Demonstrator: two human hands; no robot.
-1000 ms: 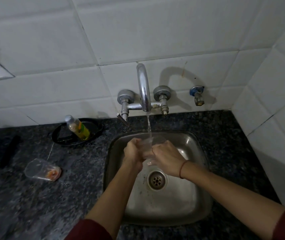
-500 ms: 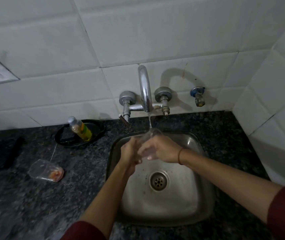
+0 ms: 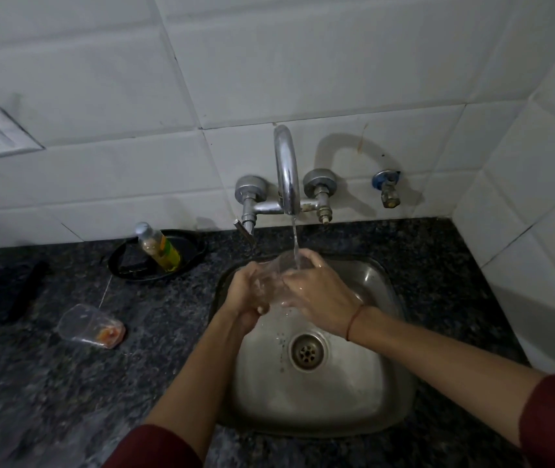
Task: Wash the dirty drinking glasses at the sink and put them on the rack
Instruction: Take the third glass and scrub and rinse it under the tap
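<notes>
At centre frame, a clear drinking glass (image 3: 274, 282) is held over the steel sink (image 3: 384, 393) beneath the running tap (image 3: 287, 170), with the water stream (image 3: 295, 244) falling into its mouth; the left hand (image 3: 244, 295) is wrapped around its lower part and the right hand (image 3: 320, 292) is closed over its upper side, both gripping it. A second glass (image 3: 90, 325) with orange residue at its base lies on its side on the dark granite bench (image 3: 50, 400) at left of frame, well apart from the sink. A soap bottle (image 3: 158, 246) rests tilted in a black dish (image 3: 188, 255) near the wall at upper left of the sink.
</notes>
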